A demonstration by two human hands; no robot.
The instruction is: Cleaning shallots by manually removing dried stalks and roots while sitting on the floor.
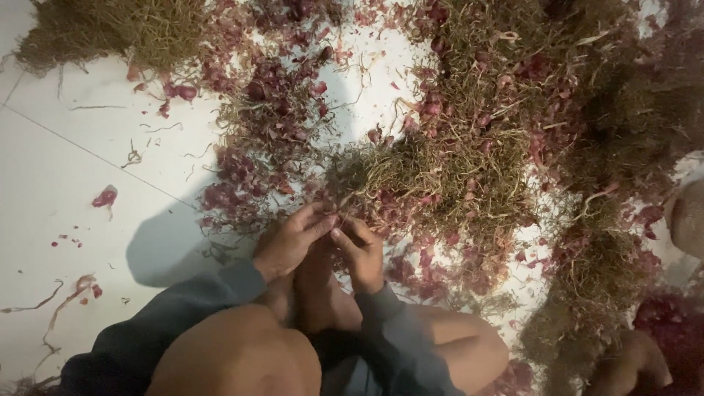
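On the white tiled floor [66, 169] below you, between your bent knees, your left hand [292, 242] and right hand [359, 253] meet fingertip to fingertip at the near edge of a spread of shallots. Left hand: fingers together and curled, thumb pressed toward the right hand. Right hand: fingers bent inward, closed against the same spot. Item pinched between them: too small and too hidden to name for certain; likely a single shallot pulled from the tangle of dry stalks and roots [447, 169] just beyond your fingertips. Surroundings: loose purple-red skins [257, 183] scattered across the floor in front of you; a second dry heap of stalks [125, 29] at the far left; a dark red mound of shallots [671, 323] at the lower right; one stray peel [105, 196] lying alone on the tile, well apart to the left. Another person's foot or knee [631, 363] shows at the lower right corner. Risks, as a judgement: dim light and crowded fingers could let the small bulb slip and vanish into the litter; brittle stalks could prick your fingertips; loose skins underfoot could make the smooth tile slippery.
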